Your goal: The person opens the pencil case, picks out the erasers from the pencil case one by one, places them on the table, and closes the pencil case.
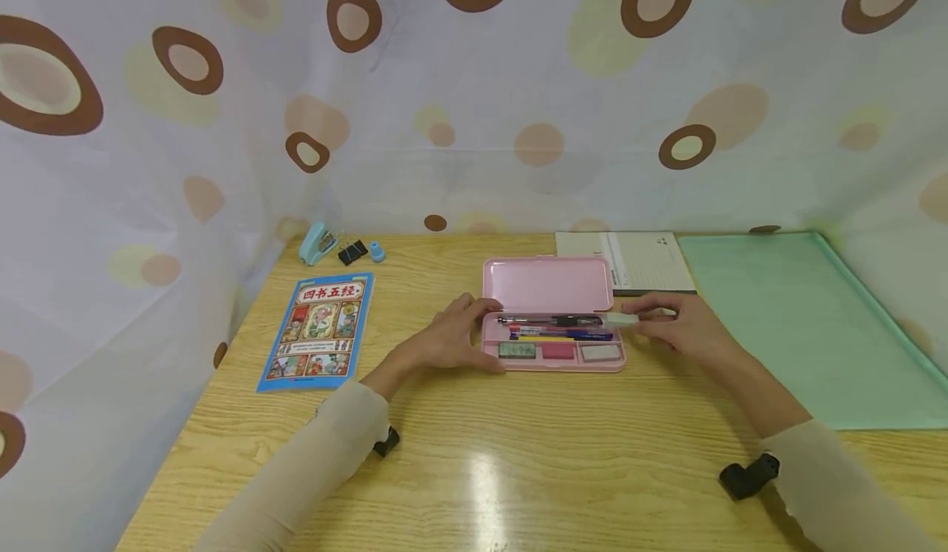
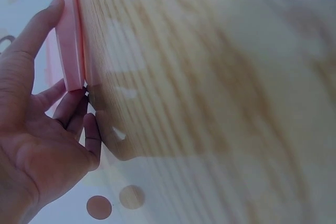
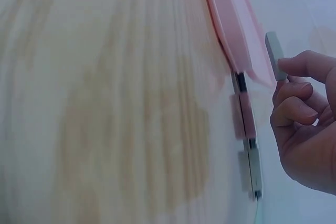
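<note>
A pink pencil case [image 1: 550, 365] lies with its lid [image 1: 548, 283] raised at the back. Its rear section holds several pens [image 1: 570, 334]; three small blocks like erasers, one green patterned [image 1: 517, 350], one pink [image 1: 558, 350], one whitish [image 1: 600, 353], lie along the front. My left hand [image 1: 452, 334] grips the case's left end, thumb on the front wall in the left wrist view and fingers curled at the side. My right hand [image 1: 685, 330] pinches a pale grey-green slim block [image 3: 273, 53] between thumb and fingers, over the case's right end.
Behind the case lies a notebook [image 1: 655, 260], with a green tray [image 1: 800, 330] to its right. A blue-edged picture book [image 1: 318, 330] lies at left. Beyond it are a light blue stapler [image 1: 317, 243], black binder clips [image 1: 353, 252] and a small blue object [image 1: 377, 252].
</note>
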A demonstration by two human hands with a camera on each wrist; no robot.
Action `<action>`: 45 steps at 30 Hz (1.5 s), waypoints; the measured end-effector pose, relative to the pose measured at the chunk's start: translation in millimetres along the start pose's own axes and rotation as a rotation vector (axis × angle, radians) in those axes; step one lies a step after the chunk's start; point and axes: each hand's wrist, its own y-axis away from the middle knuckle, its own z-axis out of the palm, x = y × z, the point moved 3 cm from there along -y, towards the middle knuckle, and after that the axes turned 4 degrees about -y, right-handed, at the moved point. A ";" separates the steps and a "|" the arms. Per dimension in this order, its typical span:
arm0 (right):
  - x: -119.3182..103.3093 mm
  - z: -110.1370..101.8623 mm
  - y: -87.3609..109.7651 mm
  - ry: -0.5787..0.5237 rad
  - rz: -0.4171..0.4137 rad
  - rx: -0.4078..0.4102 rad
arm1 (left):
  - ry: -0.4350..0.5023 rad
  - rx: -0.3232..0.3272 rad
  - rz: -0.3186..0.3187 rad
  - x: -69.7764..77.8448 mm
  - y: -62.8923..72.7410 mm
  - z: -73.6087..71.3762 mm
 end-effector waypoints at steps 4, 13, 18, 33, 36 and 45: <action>5.5 -12.6 4.3 0.111 -0.013 0.021 | 0.002 0.001 0.000 0.7 0.7 -0.2; 15.7 -24.9 7.7 0.200 0.045 0.011 | 0.007 0.000 -0.003 1.9 0.9 -0.6; 17.9 -25.1 8.4 0.170 0.068 0.008 | 0.003 -0.001 -0.005 0.8 0.3 -0.4; 22.5 -23.5 8.2 0.109 0.075 0.026 | -0.001 -0.001 0.006 -0.1 0.7 0.1; 20.0 -22.8 8.6 0.122 0.065 0.040 | 0.000 0.000 0.008 -0.3 0.8 0.5; 10.6 -5.5 7.0 0.019 -0.019 -0.003 | 0.002 -0.001 0.003 -1.6 0.2 1.0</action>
